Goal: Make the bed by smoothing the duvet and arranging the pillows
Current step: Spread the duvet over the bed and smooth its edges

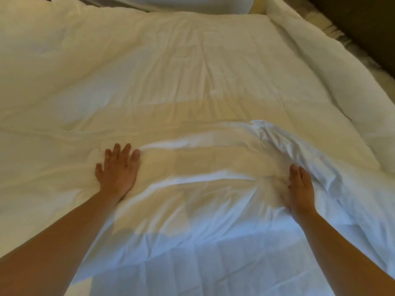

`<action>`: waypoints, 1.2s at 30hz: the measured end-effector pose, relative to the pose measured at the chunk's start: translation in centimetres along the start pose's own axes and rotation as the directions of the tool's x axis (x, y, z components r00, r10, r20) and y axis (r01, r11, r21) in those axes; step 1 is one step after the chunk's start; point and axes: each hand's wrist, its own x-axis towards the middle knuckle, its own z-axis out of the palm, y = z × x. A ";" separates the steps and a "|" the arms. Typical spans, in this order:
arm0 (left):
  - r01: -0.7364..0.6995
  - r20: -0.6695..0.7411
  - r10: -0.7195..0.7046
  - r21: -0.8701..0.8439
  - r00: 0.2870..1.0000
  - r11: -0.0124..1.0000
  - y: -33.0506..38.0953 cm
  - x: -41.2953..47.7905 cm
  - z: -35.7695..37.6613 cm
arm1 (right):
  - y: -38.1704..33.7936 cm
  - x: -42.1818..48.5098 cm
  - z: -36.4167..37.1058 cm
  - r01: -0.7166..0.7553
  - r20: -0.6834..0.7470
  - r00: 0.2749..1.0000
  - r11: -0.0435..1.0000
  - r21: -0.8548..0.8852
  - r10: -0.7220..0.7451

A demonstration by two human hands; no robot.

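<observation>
two bare forearms come in from the bottom corners, nearest the lens. left hand (118, 169) lies palm down on the duvet (192, 71), fingers straight and spread, flat to the cloth. right hand (300, 189) is also down on the duvet, fingers straight and held together, its outer side against a raised fold (277, 142). neither hand grips anything. they sit well apart, one left of centre and one right of centre, on the near part of the bed.

duvet: one, white, fills nearly the whole view. long axis runs away from the camera, near end under the arms, far end at the top of the frame. creases in the middle stretch run mostly along that axis. between the hands they run across it, as shallow ridges going from hand to hand. the raised fold climbs from the right hand up and leftward to a bunched peak, and is the one bulge standing above the surface on that side. far right corner (277, 16) looks thick and rolled.

pillows: one counted (171, 2), white, only its lower edge showing past the duvet's far edge at top centre, cut off by the frame.

around: dark brown surface (363, 22) in the top right corner, wall or headboard, cannot tell. a pale mottled strip (342, 39) lies between it and the duvet's right edge, too blurred to name.
</observation>
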 end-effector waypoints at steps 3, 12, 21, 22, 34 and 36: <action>-0.073 0.048 0.071 0.033 0.996 0.997 2.2 -1.8 1.6 | -0.5 -0.6 -3.4 -0.083 -0.180 0.974 0.955 0.284 0.138; -0.306 0.144 0.288 0.124 0.947 0.944 14.1 -5.8 10.2 | 3.9 1.8 -18.4 -0.170 -0.077 0.772 0.321 0.932 0.631; -0.309 0.132 0.280 0.369 0.951 0.877 26.2 -6.9 18.9 | -8.2 20.7 -33.0 0.237 -0.789 0.608 0.927 0.291 0.092; -0.239 0.067 0.230 0.335 0.971 0.911 27.3 -6.7 19.4 | -10.9 23.4 -32.8 0.268 -0.716 0.698 0.937 0.223 -0.029; -0.079 -0.040 0.080 0.048 0.996 0.996 41.8 -8.8 24.1 | -1.0 36.5 -27.5 0.398 0.479 0.877 0.510 -0.762 0.031; -0.053 -0.021 0.054 0.053 0.998 0.997 42.6 -9.0 25.0 | -0.4 36.3 -28.2 0.419 0.476 0.879 0.525 -0.741 -0.030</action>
